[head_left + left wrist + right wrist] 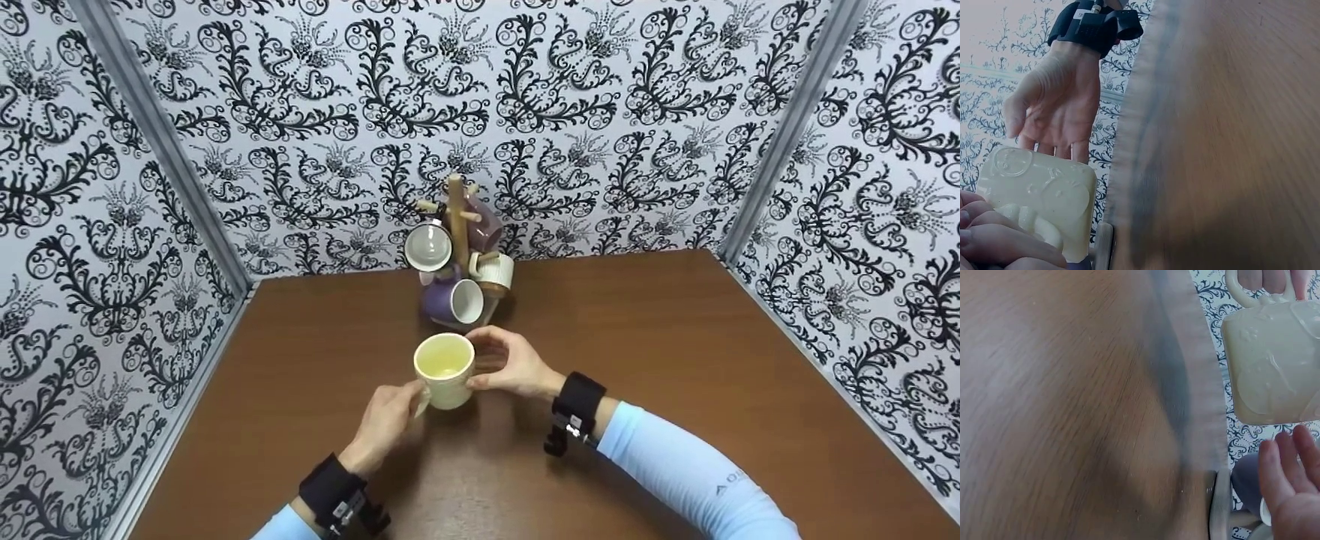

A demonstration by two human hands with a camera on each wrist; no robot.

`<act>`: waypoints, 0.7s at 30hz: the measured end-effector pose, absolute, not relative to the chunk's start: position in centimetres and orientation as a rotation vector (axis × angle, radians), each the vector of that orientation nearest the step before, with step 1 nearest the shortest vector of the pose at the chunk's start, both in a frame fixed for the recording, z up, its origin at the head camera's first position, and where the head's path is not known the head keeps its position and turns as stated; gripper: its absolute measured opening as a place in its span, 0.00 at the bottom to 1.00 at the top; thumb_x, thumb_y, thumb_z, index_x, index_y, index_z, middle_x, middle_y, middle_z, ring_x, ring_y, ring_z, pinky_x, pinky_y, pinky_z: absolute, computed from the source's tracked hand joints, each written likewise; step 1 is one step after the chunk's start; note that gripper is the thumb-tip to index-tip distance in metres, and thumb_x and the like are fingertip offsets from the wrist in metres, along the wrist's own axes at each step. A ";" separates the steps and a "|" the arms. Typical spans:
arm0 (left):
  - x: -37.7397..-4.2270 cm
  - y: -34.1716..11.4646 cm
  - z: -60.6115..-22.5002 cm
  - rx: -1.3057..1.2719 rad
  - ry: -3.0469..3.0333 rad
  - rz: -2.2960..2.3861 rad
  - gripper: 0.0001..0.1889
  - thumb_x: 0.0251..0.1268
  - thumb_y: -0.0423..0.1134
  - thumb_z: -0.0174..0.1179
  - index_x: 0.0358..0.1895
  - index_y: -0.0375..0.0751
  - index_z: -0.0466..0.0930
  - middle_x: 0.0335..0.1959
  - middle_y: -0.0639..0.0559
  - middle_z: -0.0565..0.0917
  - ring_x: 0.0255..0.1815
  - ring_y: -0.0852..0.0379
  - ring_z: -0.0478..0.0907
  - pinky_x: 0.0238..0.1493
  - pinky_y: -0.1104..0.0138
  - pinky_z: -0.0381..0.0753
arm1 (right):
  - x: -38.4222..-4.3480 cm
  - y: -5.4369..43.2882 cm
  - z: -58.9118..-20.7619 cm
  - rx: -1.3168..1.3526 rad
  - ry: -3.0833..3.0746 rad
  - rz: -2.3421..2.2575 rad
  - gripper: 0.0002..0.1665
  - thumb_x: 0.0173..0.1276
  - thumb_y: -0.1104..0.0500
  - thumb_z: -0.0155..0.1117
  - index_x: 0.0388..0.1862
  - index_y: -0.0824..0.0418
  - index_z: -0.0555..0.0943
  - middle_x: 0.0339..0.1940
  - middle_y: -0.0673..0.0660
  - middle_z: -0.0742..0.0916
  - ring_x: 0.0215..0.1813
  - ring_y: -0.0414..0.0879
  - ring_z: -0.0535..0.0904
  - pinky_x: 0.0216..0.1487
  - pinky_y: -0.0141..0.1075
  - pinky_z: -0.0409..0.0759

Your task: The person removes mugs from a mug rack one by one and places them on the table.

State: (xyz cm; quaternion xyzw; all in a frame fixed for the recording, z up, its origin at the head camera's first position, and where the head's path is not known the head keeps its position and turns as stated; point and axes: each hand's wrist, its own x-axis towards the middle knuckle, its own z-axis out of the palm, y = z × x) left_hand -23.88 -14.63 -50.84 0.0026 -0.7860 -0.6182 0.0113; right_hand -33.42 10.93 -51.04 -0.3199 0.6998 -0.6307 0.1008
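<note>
A pale yellow mug [444, 386] with raised relief figures is held upright over the table, its inside facing the head camera. My left hand [390, 414] grips its handle, fingers curled through the loop, as the left wrist view shows at the mug's handle [1039, 228]. On the mug's other side is my right hand [514, 364], thumb and fingers spread around it. In the right wrist view a gap shows between the right hand [1294, 489] and the mug [1275, 365], and its fingers are loosely extended.
Behind the mug stands a wooden mug tree [457, 225]. On it hang a white mug with a dark rim [429, 249], a purple mug [442, 300], a mauve mug [484, 225] and a white ribbed mug [496, 271]. The brown table [637, 322] meets patterned walls on three sides.
</note>
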 end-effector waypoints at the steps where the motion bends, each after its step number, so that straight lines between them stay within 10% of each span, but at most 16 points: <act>1: -23.9 -14.8 -50.9 0.016 -2.460 -1.901 0.30 0.83 0.44 0.60 0.13 0.50 0.65 0.13 0.64 0.63 0.20 0.63 0.59 0.28 0.72 0.58 | -33.4 10.9 -51.1 -0.942 2.098 -1.842 0.44 0.59 0.69 0.84 0.73 0.75 0.76 0.70 0.76 0.86 0.72 0.68 0.86 0.76 0.57 0.85; 21: -23.8 -17.9 -51.9 0.197 -2.348 -1.906 0.29 0.83 0.43 0.58 0.15 0.47 0.66 0.14 0.61 0.64 0.19 0.62 0.59 0.29 0.71 0.61 | -33.7 12.5 -51.5 -0.829 2.371 -1.660 0.40 0.58 0.66 0.85 0.69 0.74 0.79 0.69 0.79 0.84 0.69 0.77 0.85 0.72 0.60 0.87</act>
